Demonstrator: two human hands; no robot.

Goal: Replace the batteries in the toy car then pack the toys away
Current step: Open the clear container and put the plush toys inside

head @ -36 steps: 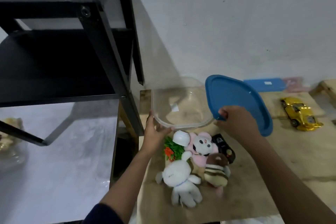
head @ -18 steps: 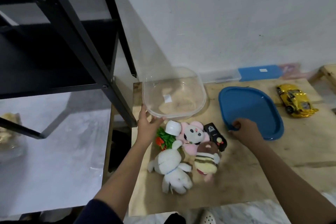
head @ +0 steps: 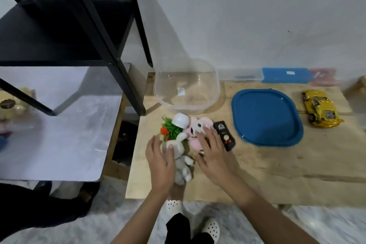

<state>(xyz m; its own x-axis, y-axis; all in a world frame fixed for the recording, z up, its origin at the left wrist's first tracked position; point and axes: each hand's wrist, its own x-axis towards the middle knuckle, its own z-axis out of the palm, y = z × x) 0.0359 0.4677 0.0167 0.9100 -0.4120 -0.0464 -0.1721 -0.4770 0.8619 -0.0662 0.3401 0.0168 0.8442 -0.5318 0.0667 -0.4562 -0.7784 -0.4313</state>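
Head view: clear tub [head: 187,110], blue lid [head: 267,118] alongside.

Looking like a room in a home. Low plywood bench [head: 257,174] sitting against a plain white wall [head: 257,16], marble-look floor [head: 118,214] showing below its near edge. Heaped soft toys [head: 195,127] lying near the bench's left edge, yellow toy car [head: 320,109] lying by the far right corner, clear plastic tub [head: 198,77] and blue lid [head: 267,117] sitting toward the far edge. Black metal shelf unit [head: 59,35] standing off the left edge.
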